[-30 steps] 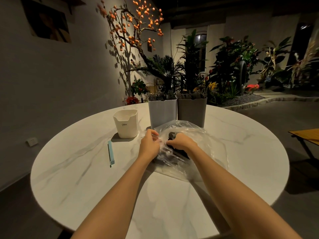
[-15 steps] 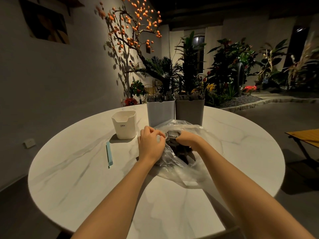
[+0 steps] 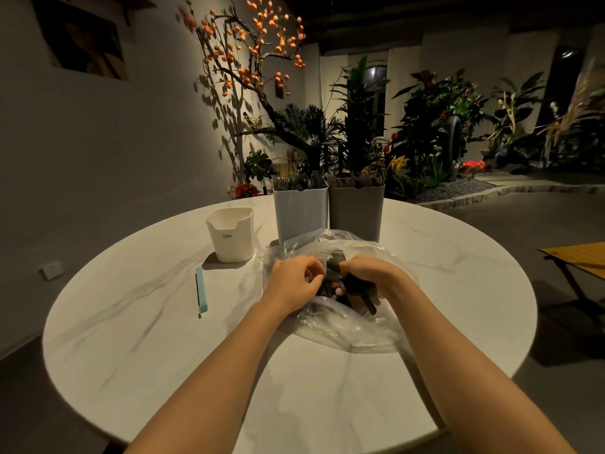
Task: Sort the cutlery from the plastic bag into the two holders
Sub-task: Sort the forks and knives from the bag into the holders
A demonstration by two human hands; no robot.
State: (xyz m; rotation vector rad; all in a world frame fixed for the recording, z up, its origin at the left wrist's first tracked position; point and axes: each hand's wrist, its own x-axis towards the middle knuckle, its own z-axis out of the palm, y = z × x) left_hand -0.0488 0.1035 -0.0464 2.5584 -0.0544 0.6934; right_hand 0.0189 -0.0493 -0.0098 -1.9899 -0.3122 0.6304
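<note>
A clear plastic bag (image 3: 343, 329) lies crumpled on the round white table (image 3: 163, 339), with dark cutlery (image 3: 358, 294) inside it. My left hand (image 3: 294, 283) has its fingers curled at the bag's opening, pinching the plastic. My right hand (image 3: 370, 273) reaches into the bag and curls around a bundle of the black cutlery. Just behind the bag stand two tall holders side by side: a light grey holder (image 3: 299, 214) on the left and a darker grey holder (image 3: 356, 211) on the right, both with cutlery tops showing above their rims.
A small white cup (image 3: 230, 235) with a label stands left of the holders. A light blue strip (image 3: 200, 291) lies on the table further left. Plants and an orange-fruited tree stand beyond the table; a wooden folding table (image 3: 579, 257) is at the right.
The bag has been pulled slightly toward me and opened wider. My right hand has gone deeper inside and closed on dark cutlery; my left hand stays at the bag's mouth.
</note>
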